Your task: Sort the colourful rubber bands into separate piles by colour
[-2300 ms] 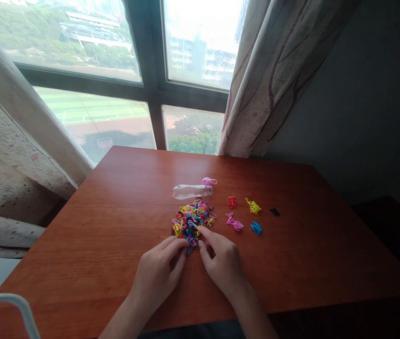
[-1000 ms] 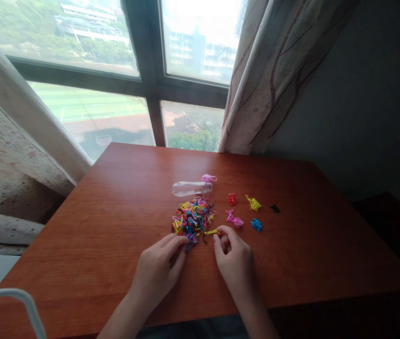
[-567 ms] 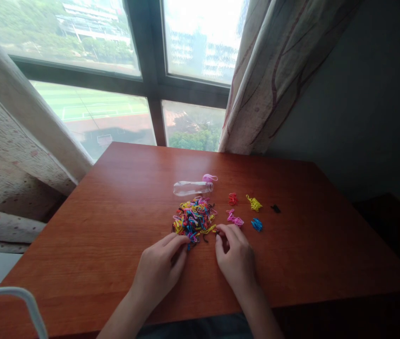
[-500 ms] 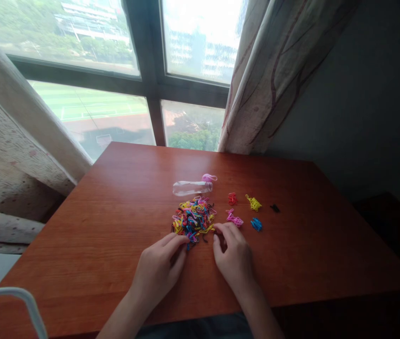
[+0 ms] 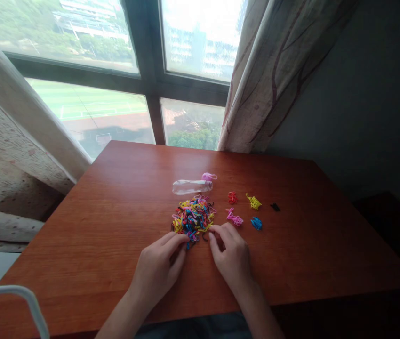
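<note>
A loose heap of small coloured rubber bands (image 5: 195,214) lies on the brown wooden table (image 5: 115,207). My left hand (image 5: 163,259) is at the heap's near left edge, its fingers curled and thumb and forefinger closed by a few bands; what is between the tips is hidden. At the near right edge is my right hand (image 5: 231,249), thumb and forefinger a little apart beside a black band (image 5: 204,237). Right of the heap lie sorted clusters: red bands (image 5: 232,197), pink bands (image 5: 234,217), yellow bands (image 5: 254,202), blue bands (image 5: 256,223) and black bands (image 5: 275,207).
Behind the heap a clear plastic bottle (image 5: 191,187) lies on its side, with a pink cap with a loop (image 5: 209,176) beside its neck. A window (image 5: 147,84) and curtains (image 5: 267,70) border the table's far side. A white curved tube (image 5: 27,296) stands at the lower left.
My right hand has shifted slightly left, toward the heap and the black band. My left hand has stayed in nearly the same place.
</note>
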{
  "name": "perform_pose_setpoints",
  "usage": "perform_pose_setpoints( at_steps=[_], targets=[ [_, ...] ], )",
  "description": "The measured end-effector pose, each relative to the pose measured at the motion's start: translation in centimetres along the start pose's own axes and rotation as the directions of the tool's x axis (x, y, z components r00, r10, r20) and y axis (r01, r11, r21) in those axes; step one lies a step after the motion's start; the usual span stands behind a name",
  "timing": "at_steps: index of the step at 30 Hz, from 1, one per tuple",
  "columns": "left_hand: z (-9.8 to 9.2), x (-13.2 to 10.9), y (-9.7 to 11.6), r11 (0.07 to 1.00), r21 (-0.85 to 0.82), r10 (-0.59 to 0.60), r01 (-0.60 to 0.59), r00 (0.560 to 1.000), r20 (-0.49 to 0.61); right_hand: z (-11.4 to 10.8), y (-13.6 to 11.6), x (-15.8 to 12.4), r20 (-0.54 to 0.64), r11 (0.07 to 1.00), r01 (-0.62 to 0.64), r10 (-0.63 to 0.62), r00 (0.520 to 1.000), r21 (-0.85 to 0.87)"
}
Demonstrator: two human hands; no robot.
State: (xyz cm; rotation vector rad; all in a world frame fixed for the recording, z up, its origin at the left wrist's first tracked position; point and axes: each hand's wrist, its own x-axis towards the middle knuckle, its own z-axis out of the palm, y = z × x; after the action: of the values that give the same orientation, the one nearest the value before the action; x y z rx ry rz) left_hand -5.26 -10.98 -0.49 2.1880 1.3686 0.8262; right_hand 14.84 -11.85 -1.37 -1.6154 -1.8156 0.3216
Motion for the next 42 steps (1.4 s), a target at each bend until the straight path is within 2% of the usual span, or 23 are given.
perform_pose_setpoints(
  at_steps=[4,10,16,30,36,42],
  targets=[
    [0.0,0.0,-0.1,1.0,-0.002,-0.003,0.003,1.0,0.004,0.3,-0.6,0.1,0.056,0.999,0.025,-0.023,0.998,-0.039],
    [0.0,0.0,-0.1,1.0,0.006,-0.003,0.003,1.0,0.004,0.6,-1.6,0.4,0.096,0.998,0.047,-0.05,0.994,0.028],
    [-0.1,0.0,0.0,1.0,0.011,0.007,-0.007,1.0,-0.003,0.9,-1.8,0.4,0.106,0.999,0.05,-0.051,0.993,0.007],
    [0.0,0.0,-0.1,1.0,0.006,0.007,-0.007,1.0,-0.012,-0.4,-1.1,0.1,-0.013,0.995,0.053,-0.052,0.999,0.082],
    [0.0,0.0,-0.1,1.0,0.017,0.009,-0.009,1.0,-0.005,-1.6,0.6,1.0,-0.097,0.998,0.015,-0.009,0.995,0.066],
    [0.1,0.0,-0.2,0.999,0.04,0.021,-0.02,1.0,-0.005,-5.3,5.2,4.5,-0.252,0.993,-0.087,0.064,0.966,-0.078]
  ],
)
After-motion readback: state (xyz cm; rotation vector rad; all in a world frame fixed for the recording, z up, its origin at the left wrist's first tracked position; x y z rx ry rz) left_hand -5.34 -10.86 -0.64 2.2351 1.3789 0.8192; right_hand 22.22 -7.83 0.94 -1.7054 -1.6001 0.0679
